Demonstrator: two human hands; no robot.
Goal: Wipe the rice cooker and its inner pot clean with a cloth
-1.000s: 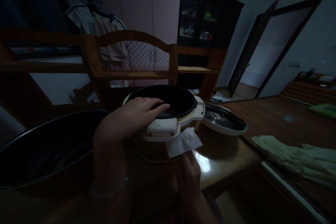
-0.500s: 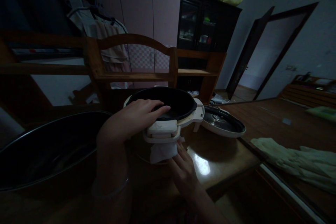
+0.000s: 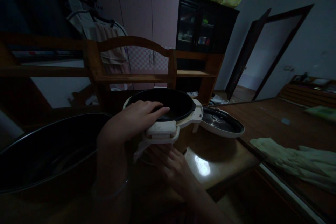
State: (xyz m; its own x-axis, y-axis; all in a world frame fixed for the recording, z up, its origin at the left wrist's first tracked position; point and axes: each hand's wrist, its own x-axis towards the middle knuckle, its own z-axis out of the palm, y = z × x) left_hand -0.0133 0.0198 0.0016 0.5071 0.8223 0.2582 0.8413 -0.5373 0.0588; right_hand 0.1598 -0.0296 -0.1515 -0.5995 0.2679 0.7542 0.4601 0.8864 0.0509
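Observation:
A cream-coloured cooker (image 3: pixel 181 119) with a dark inner pot stands open on the wooden table (image 3: pixel 217 157). My left hand (image 3: pixel 136 117) lies flat on the cooker's near rim, fingers stretched out over the pot's edge. My right hand (image 3: pixel 170 162) presses a white tissue (image 3: pixel 139 151) against the cooker's body just under its front latch; most of the tissue is hidden behind the fingers. The cooker's lid (image 3: pixel 222 121) lies upside down on the table to the right.
A large dark wok-like pan (image 3: pixel 44 154) fills the left foreground. A wooden shelf unit (image 3: pixel 131 66) rises behind the cooker. Pale gloves or cloth (image 3: pixel 296 162) lie on a surface at right. A dark cabinet (image 3: pixel 204 31) and an open doorway stand behind.
My right hand has moved the tissue leftward and down, from beside the latch to under it against the cooker's side. My left hand has stayed on the rim.

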